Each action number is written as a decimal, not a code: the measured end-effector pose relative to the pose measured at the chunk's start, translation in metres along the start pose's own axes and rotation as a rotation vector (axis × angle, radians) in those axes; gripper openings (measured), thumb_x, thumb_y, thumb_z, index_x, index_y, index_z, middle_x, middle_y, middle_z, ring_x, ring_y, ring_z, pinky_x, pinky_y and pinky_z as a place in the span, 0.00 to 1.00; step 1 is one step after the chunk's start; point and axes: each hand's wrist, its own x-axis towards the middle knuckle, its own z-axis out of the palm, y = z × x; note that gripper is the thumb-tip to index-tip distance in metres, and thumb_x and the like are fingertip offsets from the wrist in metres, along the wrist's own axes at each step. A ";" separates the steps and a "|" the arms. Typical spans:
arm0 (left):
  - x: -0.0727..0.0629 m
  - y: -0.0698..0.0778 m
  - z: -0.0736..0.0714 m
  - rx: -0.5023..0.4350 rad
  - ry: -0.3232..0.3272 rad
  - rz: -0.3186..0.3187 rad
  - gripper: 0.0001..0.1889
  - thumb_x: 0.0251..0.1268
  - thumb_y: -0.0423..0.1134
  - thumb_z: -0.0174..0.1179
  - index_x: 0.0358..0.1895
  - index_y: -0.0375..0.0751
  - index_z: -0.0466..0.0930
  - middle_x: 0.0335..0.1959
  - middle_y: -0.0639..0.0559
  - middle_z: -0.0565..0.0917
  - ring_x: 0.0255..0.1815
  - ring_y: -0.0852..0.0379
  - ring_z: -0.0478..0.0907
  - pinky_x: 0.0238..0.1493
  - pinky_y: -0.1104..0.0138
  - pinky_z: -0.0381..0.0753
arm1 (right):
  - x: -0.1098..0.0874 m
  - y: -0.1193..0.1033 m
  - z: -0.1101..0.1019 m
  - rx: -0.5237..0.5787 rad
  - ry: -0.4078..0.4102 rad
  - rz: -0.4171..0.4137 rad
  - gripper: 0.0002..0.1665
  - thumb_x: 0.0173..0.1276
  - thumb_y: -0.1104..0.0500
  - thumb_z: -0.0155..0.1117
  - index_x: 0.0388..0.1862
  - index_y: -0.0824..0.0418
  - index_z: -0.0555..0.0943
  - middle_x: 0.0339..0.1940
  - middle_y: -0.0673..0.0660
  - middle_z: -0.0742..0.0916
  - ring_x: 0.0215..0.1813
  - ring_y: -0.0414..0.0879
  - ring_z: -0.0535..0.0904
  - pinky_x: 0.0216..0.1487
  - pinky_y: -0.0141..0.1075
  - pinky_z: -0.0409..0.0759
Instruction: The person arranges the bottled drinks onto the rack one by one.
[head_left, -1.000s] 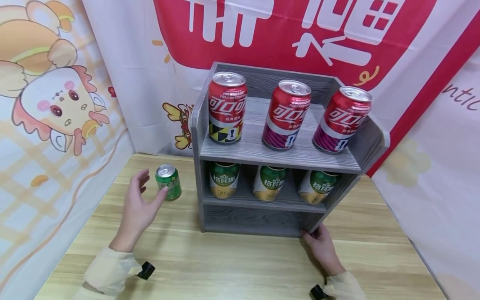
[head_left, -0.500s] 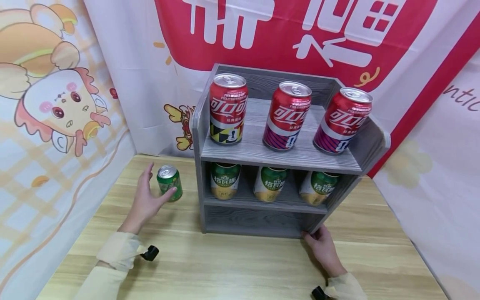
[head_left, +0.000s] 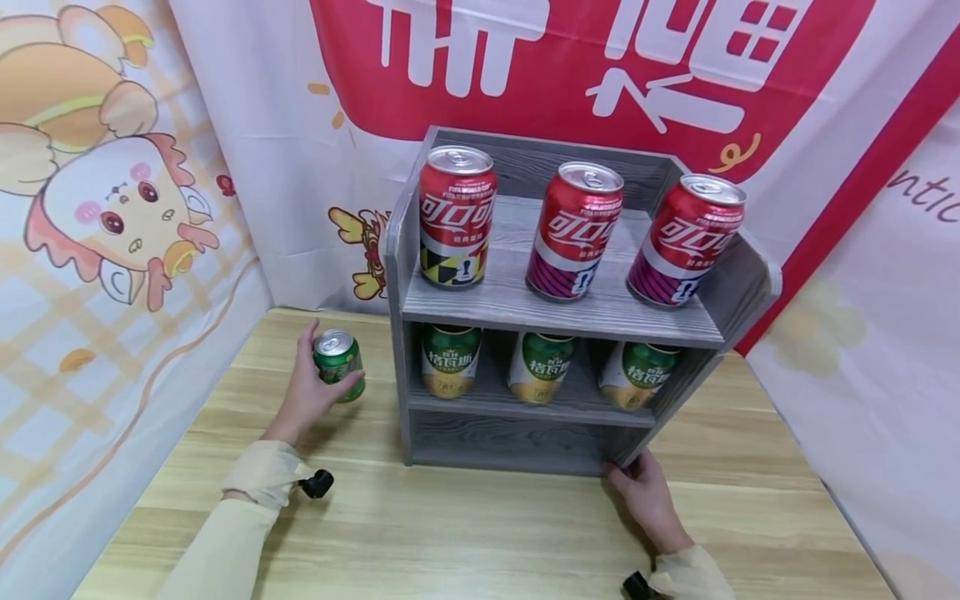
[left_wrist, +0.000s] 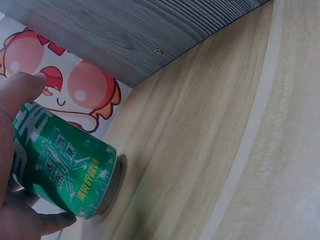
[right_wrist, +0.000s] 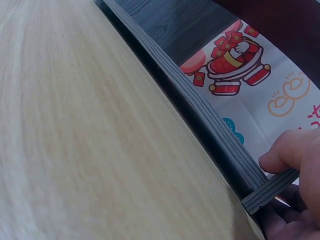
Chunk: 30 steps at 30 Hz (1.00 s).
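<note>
My left hand (head_left: 310, 390) is around a small green soda can (head_left: 339, 357) standing on the table, left of a grey wooden shelf unit (head_left: 562, 321). In the left wrist view the thumb (left_wrist: 22, 90) lies along one side of the can (left_wrist: 65, 160) and the fingers curl about the other side. My right hand (head_left: 647, 493) holds the front bottom corner of the shelf's right side panel. Seen from the right wrist, the thumb (right_wrist: 285, 152) is on one face of that panel (right_wrist: 270, 190), with fingers on the other face.
Three red cola cans (head_left: 573, 232) stand on the top shelf. Three green-and-gold cans (head_left: 542, 367) stand on the middle shelf. Bare wood of the table (head_left: 480, 533) shows in front. Printed cloth (head_left: 300, 167) hangs at the back and sides.
My left hand has moved right and its fingers have closed in around the green soda can. The right hand keeps its hold on the shelf unit.
</note>
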 end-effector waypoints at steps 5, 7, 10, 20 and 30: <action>0.000 -0.004 0.000 0.016 -0.018 -0.058 0.61 0.55 0.41 0.73 0.79 0.61 0.30 0.74 0.30 0.55 0.73 0.29 0.58 0.72 0.32 0.58 | 0.000 0.000 0.000 0.009 -0.005 -0.008 0.29 0.67 0.67 0.63 0.66 0.69 0.68 0.64 0.68 0.78 0.53 0.21 0.71 0.55 0.13 0.72; 0.000 -0.005 0.000 0.030 -0.025 -0.087 0.61 0.55 0.43 0.73 0.79 0.56 0.30 0.75 0.29 0.55 0.73 0.28 0.57 0.72 0.33 0.57 | 0.000 0.000 0.000 0.014 -0.007 -0.006 0.29 0.67 0.68 0.63 0.66 0.69 0.68 0.65 0.68 0.78 0.53 0.20 0.71 0.55 0.13 0.72; 0.001 -0.005 0.001 0.043 -0.027 -0.119 0.59 0.57 0.45 0.72 0.79 0.48 0.32 0.74 0.28 0.56 0.73 0.29 0.57 0.74 0.35 0.57 | 0.000 0.001 0.000 0.014 -0.003 -0.007 0.29 0.67 0.68 0.63 0.66 0.69 0.68 0.64 0.68 0.78 0.53 0.20 0.71 0.54 0.13 0.72; 0.002 -0.006 0.004 0.048 -0.016 -0.142 0.50 0.59 0.48 0.70 0.76 0.38 0.45 0.71 0.31 0.63 0.72 0.32 0.61 0.74 0.38 0.60 | 0.001 0.003 -0.001 -0.021 -0.010 -0.009 0.29 0.68 0.67 0.62 0.66 0.67 0.68 0.65 0.66 0.78 0.54 0.21 0.71 0.55 0.14 0.72; 0.003 -0.008 0.003 0.070 -0.012 -0.141 0.47 0.60 0.46 0.69 0.75 0.38 0.47 0.70 0.31 0.65 0.71 0.32 0.63 0.73 0.38 0.62 | 0.002 0.002 -0.001 -0.029 -0.020 -0.020 0.31 0.69 0.66 0.62 0.69 0.66 0.66 0.67 0.66 0.76 0.60 0.28 0.72 0.56 0.13 0.71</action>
